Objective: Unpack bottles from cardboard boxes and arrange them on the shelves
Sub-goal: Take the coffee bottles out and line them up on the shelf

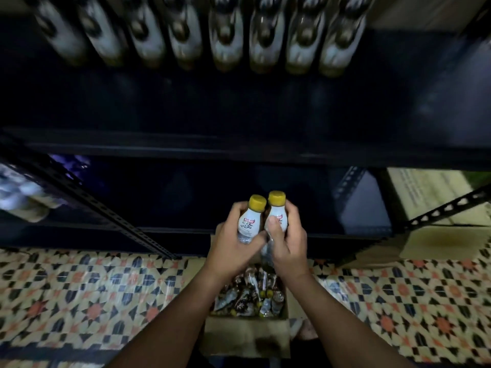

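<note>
My left hand (233,243) grips a small white-labelled bottle with a yellow cap (251,216). Beside it, my right hand (288,243) grips a second bottle of the same kind (276,208). The two bottles touch side by side, upright, above an open cardboard box (247,333) on the floor that holds several more bottles (252,293). A dark metal shelf (239,152) stands in front of me. On an upper level a row of several bottles (225,35) stands at the back, blurred.
Patterned tile floor (93,293) spreads left and right of the box. Another cardboard box (438,243) sits at the right by a perforated shelf post (446,208). Wrapped pale goods (21,192) lie on a lower shelf at far left.
</note>
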Action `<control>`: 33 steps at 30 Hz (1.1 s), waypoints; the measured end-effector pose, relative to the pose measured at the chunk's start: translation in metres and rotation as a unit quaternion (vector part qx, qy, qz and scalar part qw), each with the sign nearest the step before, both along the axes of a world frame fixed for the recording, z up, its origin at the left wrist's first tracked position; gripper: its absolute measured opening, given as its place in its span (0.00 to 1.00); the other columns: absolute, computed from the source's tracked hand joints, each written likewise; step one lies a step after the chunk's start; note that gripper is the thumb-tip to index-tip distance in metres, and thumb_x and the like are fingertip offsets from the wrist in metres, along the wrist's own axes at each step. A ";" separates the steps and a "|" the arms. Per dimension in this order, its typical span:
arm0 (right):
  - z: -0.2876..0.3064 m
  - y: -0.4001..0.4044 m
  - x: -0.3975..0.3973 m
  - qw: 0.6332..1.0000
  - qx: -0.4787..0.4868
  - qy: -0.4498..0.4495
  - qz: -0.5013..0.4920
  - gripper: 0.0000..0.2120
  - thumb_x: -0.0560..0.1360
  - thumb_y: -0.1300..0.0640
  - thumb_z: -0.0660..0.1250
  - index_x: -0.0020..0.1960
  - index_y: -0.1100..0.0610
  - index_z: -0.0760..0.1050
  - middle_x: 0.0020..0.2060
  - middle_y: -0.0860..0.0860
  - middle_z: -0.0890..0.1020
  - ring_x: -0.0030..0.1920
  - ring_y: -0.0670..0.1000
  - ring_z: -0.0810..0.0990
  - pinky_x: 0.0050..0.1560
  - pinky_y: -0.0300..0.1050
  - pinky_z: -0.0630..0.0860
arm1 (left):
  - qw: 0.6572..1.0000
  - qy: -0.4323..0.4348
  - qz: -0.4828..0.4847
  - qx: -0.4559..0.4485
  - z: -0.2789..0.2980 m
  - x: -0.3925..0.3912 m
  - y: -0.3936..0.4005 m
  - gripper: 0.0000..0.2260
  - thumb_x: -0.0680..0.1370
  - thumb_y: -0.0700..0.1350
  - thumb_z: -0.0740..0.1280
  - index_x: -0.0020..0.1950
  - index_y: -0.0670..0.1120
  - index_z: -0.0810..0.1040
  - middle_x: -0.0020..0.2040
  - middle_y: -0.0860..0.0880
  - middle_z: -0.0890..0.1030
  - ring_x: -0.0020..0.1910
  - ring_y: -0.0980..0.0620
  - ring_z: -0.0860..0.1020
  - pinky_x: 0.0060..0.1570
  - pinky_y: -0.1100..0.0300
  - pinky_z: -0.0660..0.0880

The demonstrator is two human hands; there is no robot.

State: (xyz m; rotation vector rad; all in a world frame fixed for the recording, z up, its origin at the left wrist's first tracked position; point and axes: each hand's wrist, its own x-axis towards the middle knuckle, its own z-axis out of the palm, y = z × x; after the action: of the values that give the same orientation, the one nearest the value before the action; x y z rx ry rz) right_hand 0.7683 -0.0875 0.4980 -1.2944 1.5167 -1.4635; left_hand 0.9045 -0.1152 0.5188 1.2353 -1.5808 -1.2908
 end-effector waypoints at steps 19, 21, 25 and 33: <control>0.213 -0.118 -0.007 0.966 -0.241 0.062 -0.073 0.29 0.81 0.39 0.59 0.68 0.63 0.71 0.56 0.50 0.82 0.57 0.47 0.82 0.55 0.41 0.77 | 0.961 0.049 0.088 -0.257 0.207 -0.014 -0.106 0.16 0.74 0.42 0.75 0.58 0.45 0.73 0.39 0.55 0.81 0.38 0.59 0.80 0.40 0.62 0.76; 0.214 -0.125 -0.008 0.966 -0.238 0.065 -0.071 0.26 0.80 0.43 0.58 0.67 0.63 0.71 0.54 0.50 0.82 0.54 0.44 0.81 0.53 0.36 0.75 | 0.962 0.044 0.078 -0.259 0.207 -0.013 -0.116 0.17 0.75 0.41 0.75 0.59 0.46 0.72 0.42 0.55 0.82 0.40 0.60 0.81 0.41 0.64 0.76; 0.215 -0.136 -0.008 0.972 -0.223 0.057 -0.045 0.16 0.81 0.46 0.58 0.65 0.54 0.68 0.50 0.40 0.80 0.50 0.37 0.79 0.50 0.30 0.72 | 0.967 0.047 0.048 -0.245 0.206 -0.010 -0.139 0.21 0.77 0.39 0.74 0.65 0.44 0.69 0.51 0.49 0.84 0.49 0.56 0.84 0.46 0.64 0.77; 0.218 -0.152 -0.015 0.983 -0.181 0.032 0.015 0.14 0.84 0.51 0.59 0.69 0.43 0.65 0.52 0.35 0.80 0.53 0.40 0.79 0.53 0.33 0.73 | 0.976 0.085 -0.010 -0.200 0.197 -0.003 -0.153 0.30 0.78 0.39 0.73 0.76 0.46 0.62 0.63 0.49 0.81 0.62 0.52 0.81 0.58 0.57 0.79</control>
State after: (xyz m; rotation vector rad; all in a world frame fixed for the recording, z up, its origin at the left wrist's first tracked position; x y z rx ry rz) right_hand 0.7528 -0.2391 0.7162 -1.5802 1.3014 -1.7499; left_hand 0.9018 -0.2685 0.7155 0.8379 -1.6293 -0.9963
